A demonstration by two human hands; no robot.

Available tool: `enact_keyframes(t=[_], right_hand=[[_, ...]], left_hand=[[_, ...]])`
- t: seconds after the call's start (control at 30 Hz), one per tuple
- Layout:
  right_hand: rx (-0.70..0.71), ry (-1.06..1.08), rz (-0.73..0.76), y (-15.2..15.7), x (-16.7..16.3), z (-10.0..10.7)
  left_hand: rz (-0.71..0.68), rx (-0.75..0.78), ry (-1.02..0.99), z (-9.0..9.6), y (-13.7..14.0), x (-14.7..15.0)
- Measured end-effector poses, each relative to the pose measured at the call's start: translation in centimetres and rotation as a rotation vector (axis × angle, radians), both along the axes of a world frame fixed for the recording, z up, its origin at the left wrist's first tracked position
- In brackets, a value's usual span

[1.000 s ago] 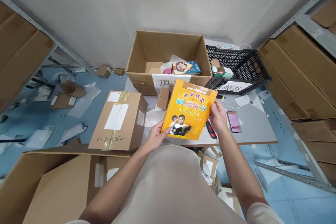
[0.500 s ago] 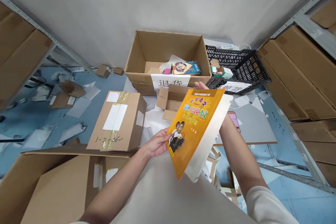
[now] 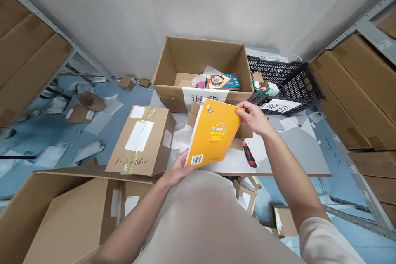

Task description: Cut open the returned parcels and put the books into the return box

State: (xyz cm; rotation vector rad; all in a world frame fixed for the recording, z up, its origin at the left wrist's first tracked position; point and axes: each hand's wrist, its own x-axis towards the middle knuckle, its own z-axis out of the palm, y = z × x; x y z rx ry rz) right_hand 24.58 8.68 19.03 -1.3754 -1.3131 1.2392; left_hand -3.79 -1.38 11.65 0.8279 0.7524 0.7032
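An orange book (image 3: 215, 132) is held up in front of me, its back cover with a barcode facing me. My left hand (image 3: 179, 169) grips its lower left corner, the fingers partly hidden behind it. At the upper right corner, my right hand (image 3: 253, 117) pinches the book between thumb and fingers. Behind the book stands a small open carton (image 3: 244, 131), mostly covered by it. A red and black utility knife (image 3: 249, 154) lies on the table to the right of the book, below my right hand.
A large open cardboard box (image 3: 173, 95) with a paper sign holds several books (image 3: 222, 81) at the back. Right of it is a black plastic crate (image 3: 297, 78). A taped carton (image 3: 140, 140) stands on the left. A bigger open box (image 3: 40, 198) is at lower left.
The book has been turned over from its front to its back cover. My right hand has moved from behind it to its upper right corner. The utility knife has come into view.
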Motion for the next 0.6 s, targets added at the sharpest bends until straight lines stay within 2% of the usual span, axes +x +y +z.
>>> enact_keyframes(t=[0.07, 0.13, 0.3, 0.6], right_hand=[[0.024, -0.094, -0.015, 0.3, 0.2, 0.4], [0.053, -0.151, -0.033, 0.6, 0.6, 0.6], [0.022, -0.064, -0.132, 1.1, 1.3, -0.1], [-0.049, 0.196, -0.165, -0.3, 2.3, -0.8]], left_hand=[[0.079, -0.002, 0.145, -0.3, 0.1, 0.0], [0.116, -0.039, 0.195, -0.7, 0.3, 0.3], [0.083, -0.108, 0.078, -1.4, 0.0, 0.4], [0.097, -0.2, -0.019, -1.4, -0.3, 0.0]])
